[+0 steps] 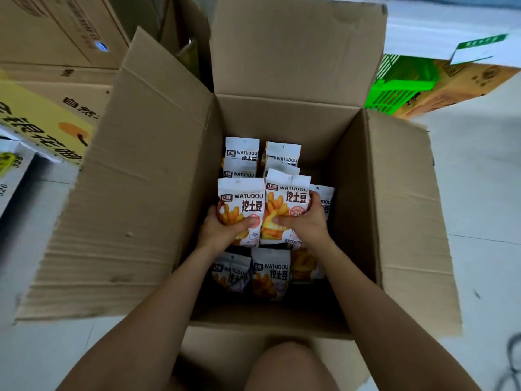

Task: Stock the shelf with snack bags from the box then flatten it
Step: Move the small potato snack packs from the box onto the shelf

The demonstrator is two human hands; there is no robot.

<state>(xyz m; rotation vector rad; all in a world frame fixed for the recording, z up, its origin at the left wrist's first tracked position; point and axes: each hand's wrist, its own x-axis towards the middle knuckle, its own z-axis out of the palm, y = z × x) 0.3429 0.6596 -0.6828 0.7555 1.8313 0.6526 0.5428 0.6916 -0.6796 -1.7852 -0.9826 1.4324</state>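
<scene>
Open cardboard box on pale tiled floor. All four flaps are folded outward; the left flap is broad and creased. Both bare forearms reach down into the box from the near side.

Left grip: clasping the lower left edge of the left snack bag, thumb laid across its front. Bag is white, upright, "WATUDOU" print and a picture of fries facing the camera.

Right grip: clasping the right snack bag the same way, thumb on the front, fingers wrapped round its right edge.

The two held bags are side by side, inner edges touching, raised above the loose stock but within the box walls.

Loose bags in the box: far bags overlapped in two short rows beyond the held pair; near bags in shadow under the wrists; one more peeks out just behind the right grip.

Around the box:
- brown cartons at upper left
- yellow carton with black characters at left
- green basket at upper right, against a printed orange carton
- a knee at the bottom edge
</scene>
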